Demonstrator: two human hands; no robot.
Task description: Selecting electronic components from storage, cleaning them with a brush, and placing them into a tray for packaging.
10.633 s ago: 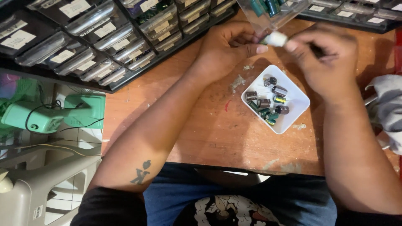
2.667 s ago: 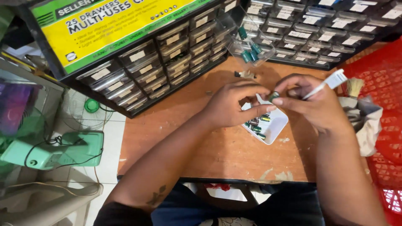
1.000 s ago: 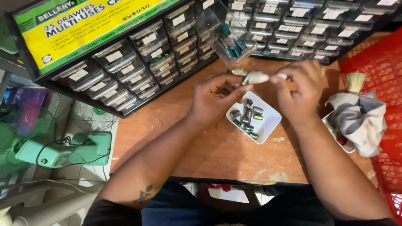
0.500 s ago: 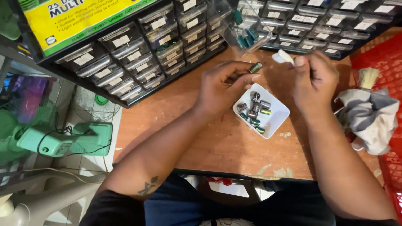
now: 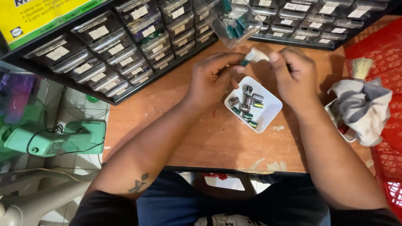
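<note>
Spanning the back of the wooden counter (image 5: 209,142), black drawer cabinets (image 5: 125,54) stand behind a pulled-out clear drawer (image 5: 232,21) of green parts. The left hand (image 5: 211,79) pinches a small green capacitor (image 5: 244,62) at its body; the right hand (image 5: 293,75) closes on a white cloth scrap (image 5: 256,55) against it, above the white tray (image 5: 268,115) of capacitors. Both wrists are bent inward. The part is probably light, rigid and slippery, best gripped round its barrel

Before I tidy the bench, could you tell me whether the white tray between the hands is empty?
No, the white tray holds several small silver and green cylindrical parts.
</note>
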